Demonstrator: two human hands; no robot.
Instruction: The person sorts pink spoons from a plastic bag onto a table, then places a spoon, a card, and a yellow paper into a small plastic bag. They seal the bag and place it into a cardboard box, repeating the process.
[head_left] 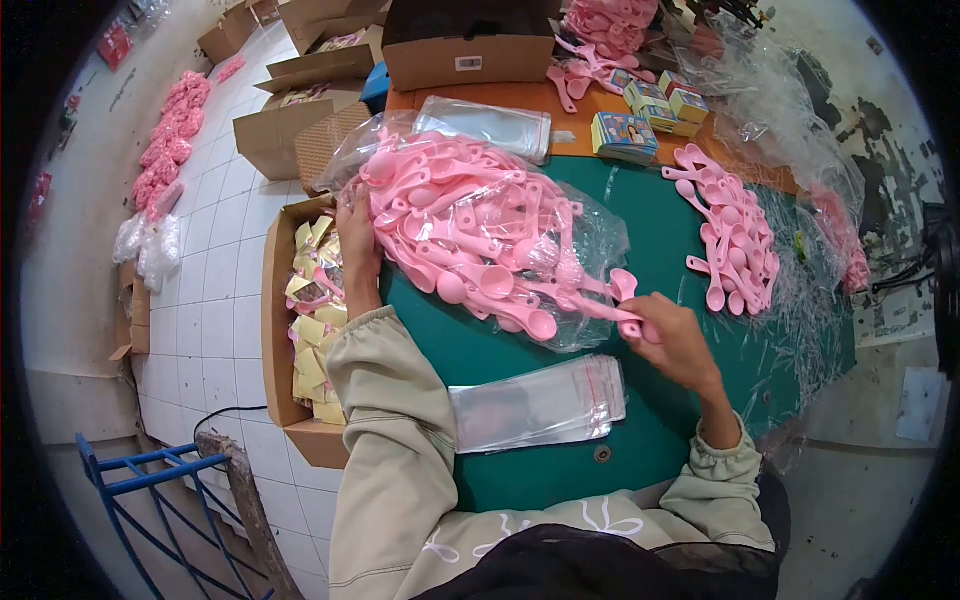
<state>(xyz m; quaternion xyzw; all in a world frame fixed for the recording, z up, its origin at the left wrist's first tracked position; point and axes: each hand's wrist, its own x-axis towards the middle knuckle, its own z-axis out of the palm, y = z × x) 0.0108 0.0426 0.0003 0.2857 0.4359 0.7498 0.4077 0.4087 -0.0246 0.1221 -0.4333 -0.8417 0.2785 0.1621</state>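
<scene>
A large clear plastic bag full of pink spoons (470,225) lies over the green table, its mouth towards the right. My left hand (357,235) grips the bag's left side, its fingers partly hidden behind the plastic. At the bag's right end, my right hand (670,338) is closed on pink spoons by their handles. Below the bag lies a stack of clear plastic sleeves (535,405). Loose pink spoons (730,235) form a pile to the right.
An open carton of packed yellow cards (318,370) stands at the left. Small card boxes (625,137), more sleeves (485,127) and a brown box (468,50) lie at the back. Crumpled plastic (790,90) covers the right side. A blue metal rack (150,480) stands lower left.
</scene>
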